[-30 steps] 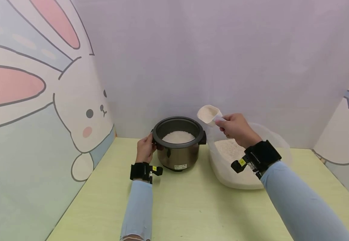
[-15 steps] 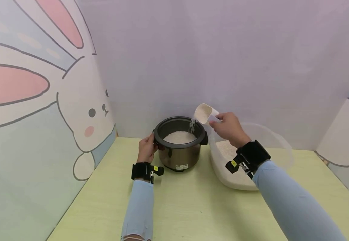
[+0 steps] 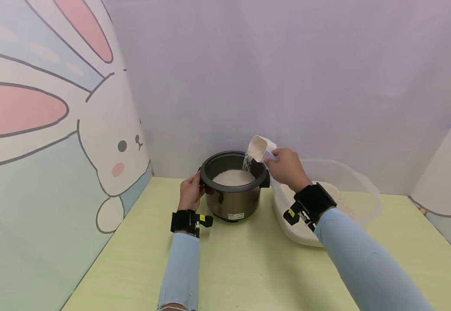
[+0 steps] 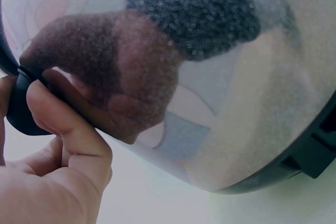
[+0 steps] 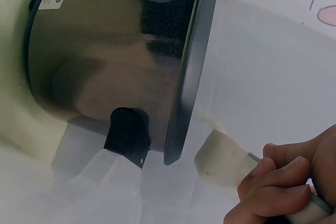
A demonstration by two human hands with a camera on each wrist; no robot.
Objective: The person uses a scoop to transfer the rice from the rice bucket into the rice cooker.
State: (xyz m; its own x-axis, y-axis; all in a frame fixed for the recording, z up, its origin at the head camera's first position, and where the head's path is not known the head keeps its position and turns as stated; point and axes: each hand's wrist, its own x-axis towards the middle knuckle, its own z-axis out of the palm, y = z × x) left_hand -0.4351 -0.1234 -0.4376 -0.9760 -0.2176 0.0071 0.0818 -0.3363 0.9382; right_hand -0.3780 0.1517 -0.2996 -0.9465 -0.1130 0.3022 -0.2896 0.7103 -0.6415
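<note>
While a small white plastic scoop (image 3: 258, 147) tips, white rice grains (image 3: 247, 161) fall.
Right hand (image 3: 286, 168) grips its handle; scoop over the right rim of a round, glossy brown rice cooker (image 3: 233, 203). Left hand (image 3: 190, 192) pinches the cooker's black side handle (image 4: 22, 106). Translucent plastic tub (image 3: 293, 229) just beside.

bunny-printed walls (image 3: 27, 207) and a lilac backdrop (image 3: 248, 77) suggest a booth.
</note>
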